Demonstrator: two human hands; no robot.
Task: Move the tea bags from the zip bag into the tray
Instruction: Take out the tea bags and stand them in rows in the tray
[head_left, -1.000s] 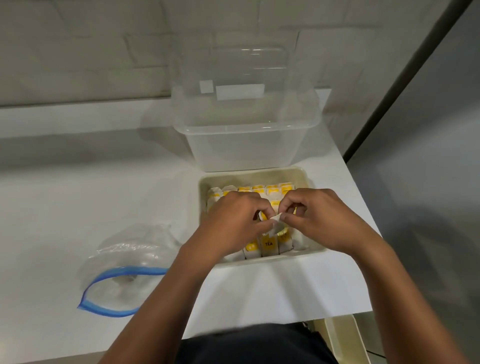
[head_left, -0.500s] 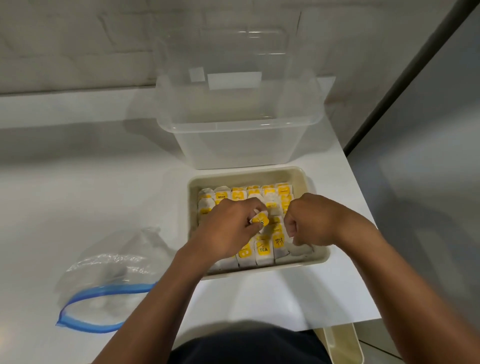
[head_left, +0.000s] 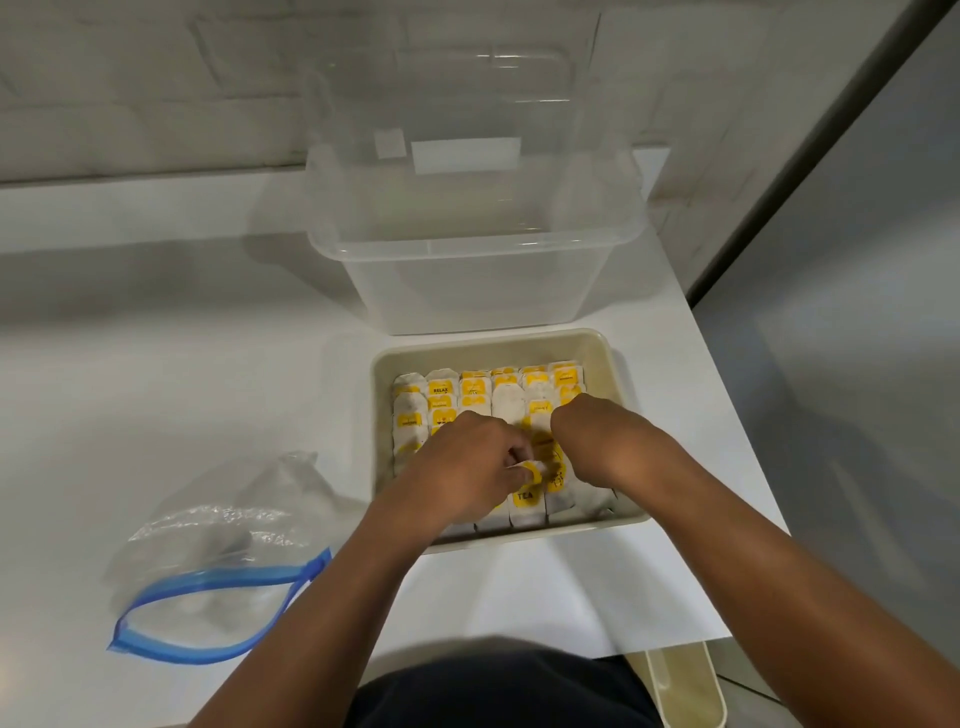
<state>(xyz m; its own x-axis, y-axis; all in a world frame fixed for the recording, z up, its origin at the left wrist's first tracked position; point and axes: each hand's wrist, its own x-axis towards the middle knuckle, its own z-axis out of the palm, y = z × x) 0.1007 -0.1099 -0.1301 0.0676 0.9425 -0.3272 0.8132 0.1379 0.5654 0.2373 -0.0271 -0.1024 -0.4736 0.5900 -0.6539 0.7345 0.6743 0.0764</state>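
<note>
Head view. The tray (head_left: 382, 415), a beige rectangular dish, sits right of centre in the frame on the white table (head_left: 156, 364). The tea bags (head_left: 441, 387) stand in it in close rows, white paper sachets with yellow tags, filling most of its floor. The left hand (head_left: 467, 467) is over the lower middle of the tray, thumb and forefinger pinching one tea bag (head_left: 532, 470) by its yellow-tagged end. The right hand (head_left: 592, 441) is just beside it over the lower right rows, fingers curled under and hidden from the camera; whether it holds anything cannot be told.

The zip bag (head_left: 218, 551) lies in the lower left of the frame, well apart from the tray, its blue seal gaping open. The film is crumpled, and whether any tea bags remain inside cannot be told. A clear plastic bin (head_left: 467, 280) stands directly behind the tray in the upper centre.

Handling, as a judgement: each tea bag is very light, soft and easily crushed or torn, and the paper appears dry and not slippery. Take hold at the top edge or the tag with a light two-finger pinch; do not squeeze the filled body. The packed rows likely lean when disturbed, so steady the neighbouring bags with the free hand during insertion. The zip bag is limp film; hold it by the stiffer blue seal.
</note>
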